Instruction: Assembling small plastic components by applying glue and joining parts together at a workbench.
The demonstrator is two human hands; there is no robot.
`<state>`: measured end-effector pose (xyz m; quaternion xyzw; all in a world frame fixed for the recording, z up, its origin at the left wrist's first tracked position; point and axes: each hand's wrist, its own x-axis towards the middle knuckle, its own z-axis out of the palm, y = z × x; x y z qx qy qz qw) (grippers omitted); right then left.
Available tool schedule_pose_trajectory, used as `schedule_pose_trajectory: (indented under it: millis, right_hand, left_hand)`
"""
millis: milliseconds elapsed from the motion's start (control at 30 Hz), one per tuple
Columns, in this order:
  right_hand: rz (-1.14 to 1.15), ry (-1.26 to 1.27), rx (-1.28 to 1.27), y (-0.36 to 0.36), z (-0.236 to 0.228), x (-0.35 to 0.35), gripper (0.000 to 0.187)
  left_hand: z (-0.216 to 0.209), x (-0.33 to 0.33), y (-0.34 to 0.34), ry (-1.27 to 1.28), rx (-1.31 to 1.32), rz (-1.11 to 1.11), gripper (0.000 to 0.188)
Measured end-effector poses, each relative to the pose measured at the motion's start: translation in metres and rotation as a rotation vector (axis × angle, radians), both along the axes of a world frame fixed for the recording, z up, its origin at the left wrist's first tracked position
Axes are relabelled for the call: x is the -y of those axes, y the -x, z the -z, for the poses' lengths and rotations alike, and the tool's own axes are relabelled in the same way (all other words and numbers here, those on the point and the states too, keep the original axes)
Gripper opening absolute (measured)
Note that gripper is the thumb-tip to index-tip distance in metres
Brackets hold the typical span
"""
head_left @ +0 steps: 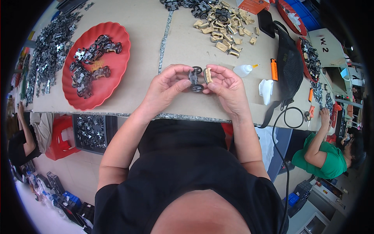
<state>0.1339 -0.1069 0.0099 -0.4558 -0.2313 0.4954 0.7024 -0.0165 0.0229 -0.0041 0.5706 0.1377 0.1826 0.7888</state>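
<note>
Above the table's near edge, my left hand [168, 86] is closed on a small dark toy chassis [193, 77] with black wheels at its top and bottom. Just to its right, my right hand [228, 86] pinches a beige plastic part [208, 75] between thumb and fingers. The two pieces are close together; whether they touch I cannot tell. Beyond my hands lies a loose pile of similar beige parts [228, 29]. On the left, a red scalloped tray [117, 62] holds several wheeled dark assemblies [82, 74].
Dark parts [52, 50] are heaped at the far left. To the right are a small squeeze bottle [242, 70], an orange lighter [274, 69], a white crumpled item [265, 91], a black bag [289, 66] and a cable [278, 144]. A person in green [325, 156] works at the right.
</note>
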Motion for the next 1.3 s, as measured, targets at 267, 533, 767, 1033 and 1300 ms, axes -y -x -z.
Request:
schedule_pose_trajectory:
  millis: [267,533,767,1033,1300]
  right_hand:
    - [-0.156,0.125,0.135,-0.012,0.006,0.004,0.046]
    - [-0.125,0.094,0.03,-0.008,0.011,0.001,0.038]
    - [-0.098,0.13,0.13,-0.005,0.013,0.005,0.025]
    - [-0.012,0.071,0.364,0.007,0.018,0.006,0.018]
    - [0.008,0.048,0.423,0.009,0.016,0.007,0.015]
  left_hand:
    - [-0.002,0.002,0.0,-0.275,0.075,-0.024,0.027]
    - [0.0,0.008,-0.002,-0.284,0.057,-0.075,0.029]
    - [0.003,0.009,-0.002,-0.263,0.047,-0.099,0.029]
    - [0.005,0.009,-0.001,-0.246,0.03,-0.137,0.03]
    - [0.006,0.012,-0.002,-0.262,0.038,-0.151,0.032]
